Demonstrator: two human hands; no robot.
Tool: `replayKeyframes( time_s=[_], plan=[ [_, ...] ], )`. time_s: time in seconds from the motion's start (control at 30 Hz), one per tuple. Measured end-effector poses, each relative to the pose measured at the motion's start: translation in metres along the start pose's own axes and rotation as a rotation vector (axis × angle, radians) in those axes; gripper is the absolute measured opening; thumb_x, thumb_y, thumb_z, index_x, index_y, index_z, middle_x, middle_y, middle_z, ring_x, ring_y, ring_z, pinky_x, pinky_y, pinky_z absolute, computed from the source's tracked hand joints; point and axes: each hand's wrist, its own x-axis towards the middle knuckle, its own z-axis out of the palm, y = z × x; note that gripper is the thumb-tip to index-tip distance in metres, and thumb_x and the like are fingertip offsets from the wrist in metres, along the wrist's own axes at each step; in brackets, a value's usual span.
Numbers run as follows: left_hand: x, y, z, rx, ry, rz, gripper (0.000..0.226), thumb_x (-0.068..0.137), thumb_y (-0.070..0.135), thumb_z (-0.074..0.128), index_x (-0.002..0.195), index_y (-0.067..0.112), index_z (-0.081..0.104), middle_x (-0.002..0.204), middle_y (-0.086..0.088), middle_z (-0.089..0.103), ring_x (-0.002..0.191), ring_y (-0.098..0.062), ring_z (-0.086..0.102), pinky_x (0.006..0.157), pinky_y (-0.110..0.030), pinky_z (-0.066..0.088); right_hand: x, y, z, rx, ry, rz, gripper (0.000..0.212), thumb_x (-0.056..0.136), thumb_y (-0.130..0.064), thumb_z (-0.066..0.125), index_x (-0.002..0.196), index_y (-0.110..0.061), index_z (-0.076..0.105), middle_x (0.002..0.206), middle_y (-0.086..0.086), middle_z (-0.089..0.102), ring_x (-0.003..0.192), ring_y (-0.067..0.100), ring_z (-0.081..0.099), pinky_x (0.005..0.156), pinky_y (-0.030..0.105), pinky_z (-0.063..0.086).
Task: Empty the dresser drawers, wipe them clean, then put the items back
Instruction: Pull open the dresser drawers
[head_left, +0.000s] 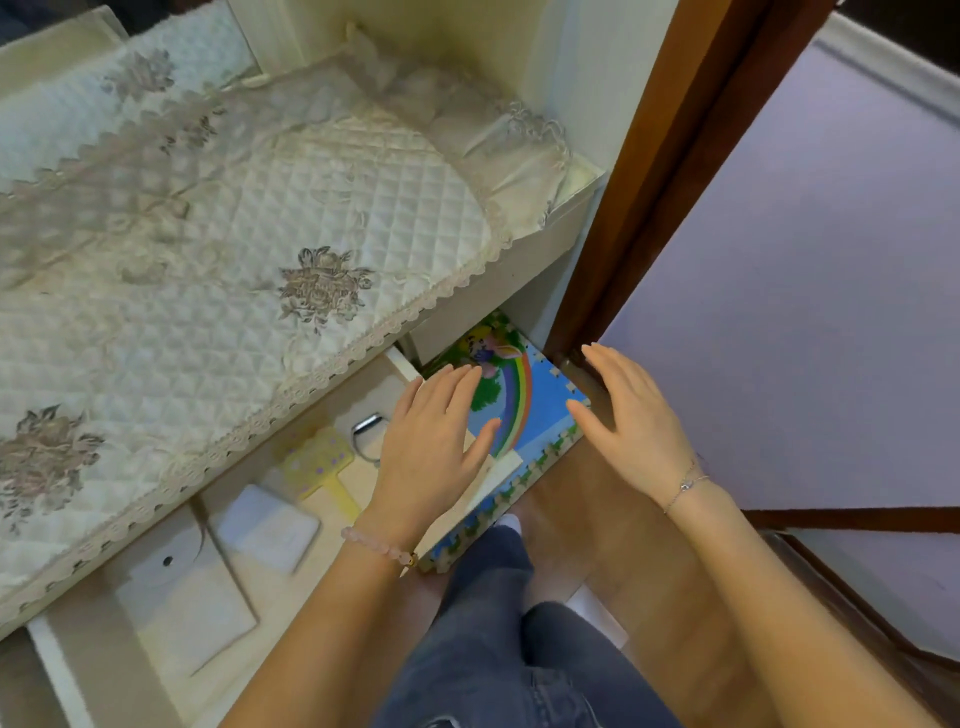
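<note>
A cream dresser drawer (62, 670) is pulled out under the quilted lace cover (218, 249) on the dresser top. Inside lie a yellow paddle-shaped item with purple dots (322, 465), a white folded pad (267, 527), a flat white card or packet (182, 608) and a small metal clip-like piece (368, 434). My left hand (436, 447) hovers with fingers apart over the drawer's right end, holding nothing. My right hand (631, 421) is spread open further right, above the edge of a colourful foam puzzle mat (519, 410).
The rainbow-printed foam mat lies on the wooden floor (597, 519) beside the dresser. A brown door frame (649, 171) and a pale lilac door (805, 286) stand close on the right. My legs in blue jeans (498, 649) are below.
</note>
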Motion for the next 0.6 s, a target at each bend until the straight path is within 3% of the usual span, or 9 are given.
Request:
replayKeyframes(
  time_s=[0.43,0.6],
  plan=[
    [0.067,-0.021,-0.006,0.039,0.046,-0.075,0.05,0.091,0.034,0.054,0.132,0.007,0.048,0.132,-0.008,0.053,0.126,-0.026,0.046,0.109,-0.042,0.03,0.082,0.011,0.02,0.073,0.022,-0.072,0.058,0.091,-0.047,0.042,0.141,-0.02,0.035,0.143,0.0,0.042,0.131,0.01,0.031,0.104,0.022,0.023],
    [0.09,-0.033,-0.004,0.069,0.065,-0.118,0.05,0.093,0.036,0.05,0.133,0.006,0.046,0.132,-0.01,0.053,0.125,-0.027,0.046,0.109,-0.042,0.03,0.11,0.012,0.029,0.299,-0.099,-0.013,0.054,0.093,-0.036,0.051,0.141,-0.018,0.035,0.144,0.0,0.04,0.133,0.016,0.035,0.11,0.032,0.032]
  ],
)
